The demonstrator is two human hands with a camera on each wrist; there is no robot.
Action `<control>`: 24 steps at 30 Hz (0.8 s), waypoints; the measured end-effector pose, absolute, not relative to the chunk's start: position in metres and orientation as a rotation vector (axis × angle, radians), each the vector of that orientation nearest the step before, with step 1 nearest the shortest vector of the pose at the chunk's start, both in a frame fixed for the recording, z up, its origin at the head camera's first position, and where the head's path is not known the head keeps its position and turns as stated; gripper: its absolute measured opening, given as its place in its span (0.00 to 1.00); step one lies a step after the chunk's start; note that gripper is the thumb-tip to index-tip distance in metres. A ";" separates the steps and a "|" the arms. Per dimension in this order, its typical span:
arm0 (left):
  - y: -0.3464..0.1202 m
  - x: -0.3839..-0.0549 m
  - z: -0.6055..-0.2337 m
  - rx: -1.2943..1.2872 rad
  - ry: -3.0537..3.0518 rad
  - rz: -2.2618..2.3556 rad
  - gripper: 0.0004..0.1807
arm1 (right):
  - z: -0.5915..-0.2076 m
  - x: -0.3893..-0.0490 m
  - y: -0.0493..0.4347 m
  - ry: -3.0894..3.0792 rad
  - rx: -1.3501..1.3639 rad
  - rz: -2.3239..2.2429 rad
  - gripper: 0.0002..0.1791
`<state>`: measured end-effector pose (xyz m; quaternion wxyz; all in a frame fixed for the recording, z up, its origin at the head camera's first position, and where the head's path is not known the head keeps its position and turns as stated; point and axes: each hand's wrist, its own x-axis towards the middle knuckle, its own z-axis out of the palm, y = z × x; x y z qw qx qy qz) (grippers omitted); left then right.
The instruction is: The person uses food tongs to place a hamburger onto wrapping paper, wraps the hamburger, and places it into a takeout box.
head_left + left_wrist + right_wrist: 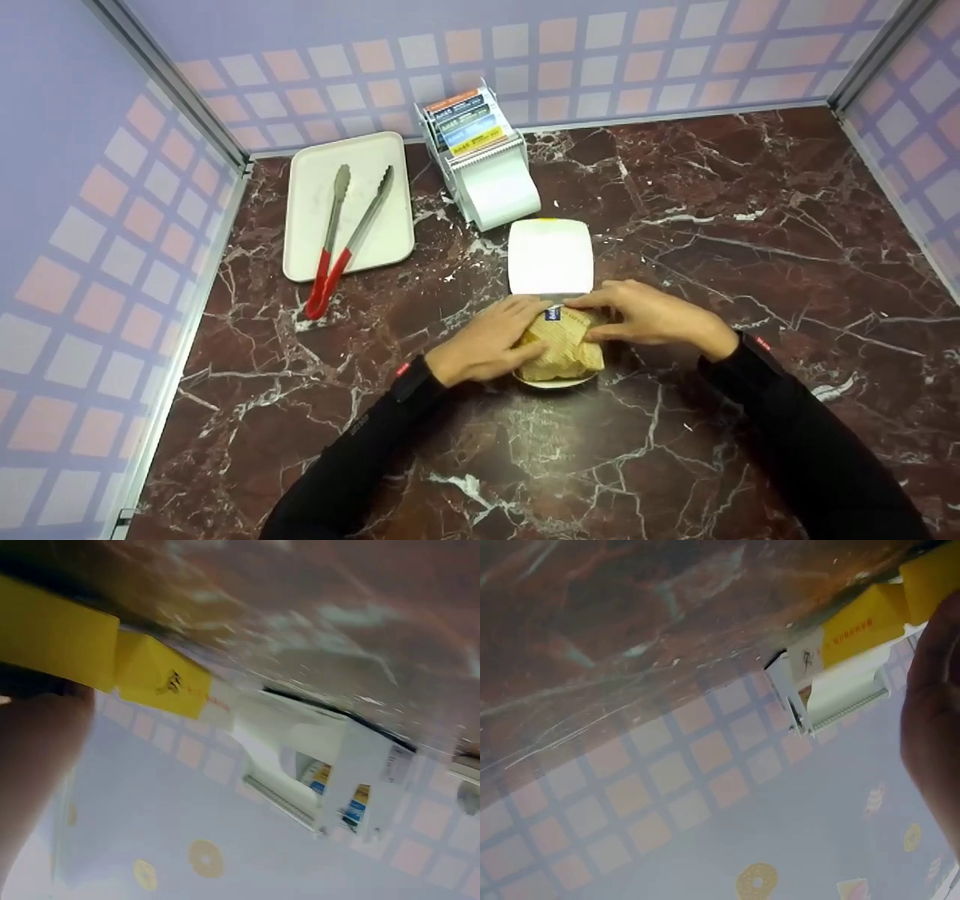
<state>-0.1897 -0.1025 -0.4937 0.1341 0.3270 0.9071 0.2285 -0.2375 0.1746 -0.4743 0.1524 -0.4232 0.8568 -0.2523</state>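
Two hands on one bundle (pixel 562 343): left hand (pixel 491 341) along its left side, right hand (pixel 641 313) at its far right. Both loosely spread, fingers nearly straight, touching the paper; no tight hold visible. Cannot tell about any nip on a fold under the right thumb. Resting in the open box (pixel 555 385), between the two hands, with lid (pixel 550 256) tipped back just beyond the fingertips.

Probably at the stage of settling and tucking, judging from the pose. Best done with light, even pressure from both sides; with too hard a squeeze, likely to crush the filling or tear the paper. Steady with the left, leaving finer work to the right. Look to the loose corner (pixel 592 357) below the right thumb, jutting out to the side; fold inward and press flat, so as not to snag on the lid. Press gently below the left thumb too, to seat level. Mind the dark label (pixel 553 313) between the two sets of fingertips: smooth lightly, without dragging. Check beyond both forefingers for paper caught at the hinge. Leave alone the dispenser (pixel 501 191), past the left fingertips, and the tongs (pixel 319 289), well left of the left hand.
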 end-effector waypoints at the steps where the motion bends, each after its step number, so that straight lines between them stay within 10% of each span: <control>1: -0.106 -0.190 -0.494 0.950 2.634 0.687 0.39 | -0.475 -0.238 0.175 2.465 -1.222 -0.744 0.29; 24: -0.110 -0.172 -0.493 0.646 2.855 1.095 0.20 | -0.482 -0.237 0.171 2.550 -1.205 -0.918 0.07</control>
